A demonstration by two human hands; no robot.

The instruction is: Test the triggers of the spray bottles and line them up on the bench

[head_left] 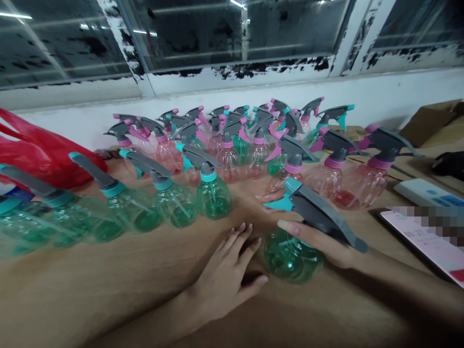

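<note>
My right hand (326, 241) is wrapped round the neck of a green spray bottle (293, 258) with a grey and turquoise trigger head, its nozzle pointing left. Some of its fingers are hidden behind the bottle. Just left of that bottle, my left hand (228, 275) rests palm down on the wooden table (145, 299), fingers stretched out and holding nothing. Beyond my left hand, another green spray bottle (213, 198) stands upright at the end of a row of several green ones. A pink spray bottle (282, 179) stands behind the held bottle.
Several more pink and green spray bottles crowd the back by the wall. A red plastic bag (47, 150) lies at the left. On the right are a phone (420, 241), a white box-like item (427, 193), a dark object (449, 164) and an open cardboard box (431, 123).
</note>
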